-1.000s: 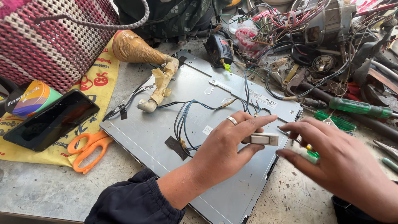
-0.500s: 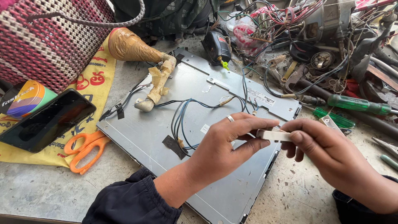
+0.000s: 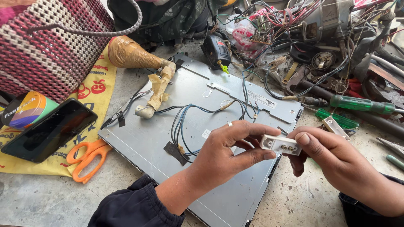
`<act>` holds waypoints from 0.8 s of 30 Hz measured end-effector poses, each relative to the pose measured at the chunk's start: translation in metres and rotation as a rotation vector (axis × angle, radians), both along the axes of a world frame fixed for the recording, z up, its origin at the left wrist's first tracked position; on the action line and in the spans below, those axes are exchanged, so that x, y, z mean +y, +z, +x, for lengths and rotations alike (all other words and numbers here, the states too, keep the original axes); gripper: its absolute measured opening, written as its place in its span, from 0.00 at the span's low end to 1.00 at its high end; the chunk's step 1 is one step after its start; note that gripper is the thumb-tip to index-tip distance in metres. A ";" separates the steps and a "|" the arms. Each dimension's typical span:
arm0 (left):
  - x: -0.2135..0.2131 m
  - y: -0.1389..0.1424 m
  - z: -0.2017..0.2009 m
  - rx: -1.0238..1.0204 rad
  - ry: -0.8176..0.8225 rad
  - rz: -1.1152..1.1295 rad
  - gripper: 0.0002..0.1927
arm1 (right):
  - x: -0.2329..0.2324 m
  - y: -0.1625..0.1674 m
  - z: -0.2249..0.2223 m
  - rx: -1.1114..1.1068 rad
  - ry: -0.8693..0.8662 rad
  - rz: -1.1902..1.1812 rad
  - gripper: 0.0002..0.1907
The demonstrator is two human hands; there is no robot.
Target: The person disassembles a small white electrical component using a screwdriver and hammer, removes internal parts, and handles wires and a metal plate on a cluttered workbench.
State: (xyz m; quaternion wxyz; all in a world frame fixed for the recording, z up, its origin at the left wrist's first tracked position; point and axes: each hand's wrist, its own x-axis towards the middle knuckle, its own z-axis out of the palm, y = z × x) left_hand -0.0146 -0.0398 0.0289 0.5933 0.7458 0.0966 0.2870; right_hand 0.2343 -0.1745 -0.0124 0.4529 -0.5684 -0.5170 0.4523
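Note:
My left hand (image 3: 229,153) and my right hand (image 3: 332,162) together hold a small white plastic connector block (image 3: 280,144) with metal terminals on its face. The left thumb and fingers pinch its left end; the right thumb rests on its right end. A ring sits on a left finger. The hands hover over a grey metal display panel back (image 3: 151,138) lying flat on the bench, with blue and black wires (image 3: 181,122) running across it. A taped-up soldering tool (image 3: 139,59) lies at the panel's far left corner.
Orange scissors (image 3: 86,159), a dark phone (image 3: 48,130) and a roll of tape (image 3: 25,109) lie on a yellow cloth at left, below a woven basket (image 3: 50,46). Green screwdrivers (image 3: 360,104), another white block (image 3: 335,127) and tangled wires fill the right and back.
My right hand has closed in from open fingers onto the white block's right end. Both hands have shifted slightly with the block held between them.

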 end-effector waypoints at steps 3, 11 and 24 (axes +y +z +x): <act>0.000 0.001 0.000 0.011 -0.002 -0.017 0.19 | -0.001 -0.001 0.001 -0.033 -0.009 -0.050 0.23; 0.000 0.001 0.000 0.004 0.013 0.023 0.16 | 0.000 -0.006 0.001 -0.016 -0.003 -0.057 0.21; 0.014 -0.013 -0.004 -0.140 -0.200 -0.577 0.17 | 0.020 0.072 -0.026 -1.149 -0.149 -0.243 0.18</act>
